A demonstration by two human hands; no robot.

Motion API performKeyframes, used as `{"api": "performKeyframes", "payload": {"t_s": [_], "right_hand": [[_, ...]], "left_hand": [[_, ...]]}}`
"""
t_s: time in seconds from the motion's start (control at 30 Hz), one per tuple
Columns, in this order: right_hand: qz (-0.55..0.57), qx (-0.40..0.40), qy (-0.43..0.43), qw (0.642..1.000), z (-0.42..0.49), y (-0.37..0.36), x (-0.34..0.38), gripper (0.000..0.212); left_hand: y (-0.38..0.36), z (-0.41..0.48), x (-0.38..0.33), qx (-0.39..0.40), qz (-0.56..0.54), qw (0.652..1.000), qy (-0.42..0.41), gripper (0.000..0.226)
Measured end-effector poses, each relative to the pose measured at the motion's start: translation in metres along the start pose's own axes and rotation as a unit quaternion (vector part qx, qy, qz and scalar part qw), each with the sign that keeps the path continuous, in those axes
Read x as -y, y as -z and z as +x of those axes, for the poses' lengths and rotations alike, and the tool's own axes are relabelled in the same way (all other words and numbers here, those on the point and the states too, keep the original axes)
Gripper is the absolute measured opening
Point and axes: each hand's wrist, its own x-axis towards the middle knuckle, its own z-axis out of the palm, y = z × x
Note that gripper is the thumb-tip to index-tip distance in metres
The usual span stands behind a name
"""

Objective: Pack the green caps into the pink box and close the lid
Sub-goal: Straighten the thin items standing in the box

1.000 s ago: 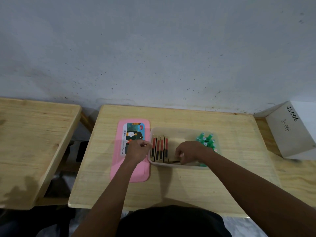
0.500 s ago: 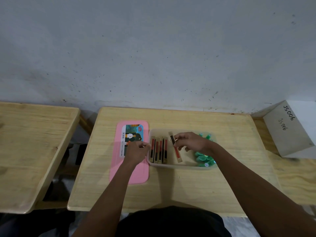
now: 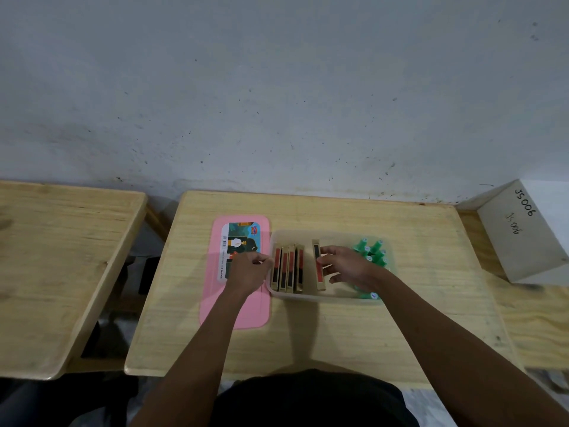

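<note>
Pink lid [image 3: 237, 306]: lies flat on the wooden table [image 3: 338, 340], off the box and just beside its left wall.
Clear box [image 3: 323, 298]: holds a row of four slim packs [image 3: 288, 269] on edge at its left end, with the green caps [image 3: 374, 251] bunched at its right end.
Left hand [image 3: 249, 271]: is over the lid at the box's left rim, fingers curled. I cannot tell whether it pinches the rim.
Right hand [image 3: 348, 266]: fingers are spread and nearly straight, tips pressed on the right face of a fifth pack [image 3: 320, 282], which stands apart from the row.
Risk, pack: it is pushed from one side only, so it may tip flat instead of joining the row.
Risk, caps: the right wrist lies over them, so a careless pull back could knock some over or out.
Risk, lid: anything standing above the rim would likely stop it seating.
</note>
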Motion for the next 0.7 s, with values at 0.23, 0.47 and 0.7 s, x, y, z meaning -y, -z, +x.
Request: {"api": "performKeyframes", "payload": {"t_s": [0.23, 0.47, 0.7], "right_hand": [[-0.042, -0.049, 0.006, 0.998, -0.001, 0.000, 0.000, 0.048], [-0.221, -0.042, 0.007, 0.974, -0.005, 0.029, 0.013, 0.037], [-0.310, -0.004, -0.028, 0.950, 0.013, 0.015, 0.016, 0.056]], "left_hand": [[-0.001, 0.002, 0.002, -0.001, -0.004, 1.000, 0.005, 0.017], [-0.001, 0.003, 0.002, -0.003, -0.007, 1.000, -0.001, 0.020], [-0.002, 0.001, 0.002, -0.006, -0.002, 1.000, -0.017, 0.022]]}}
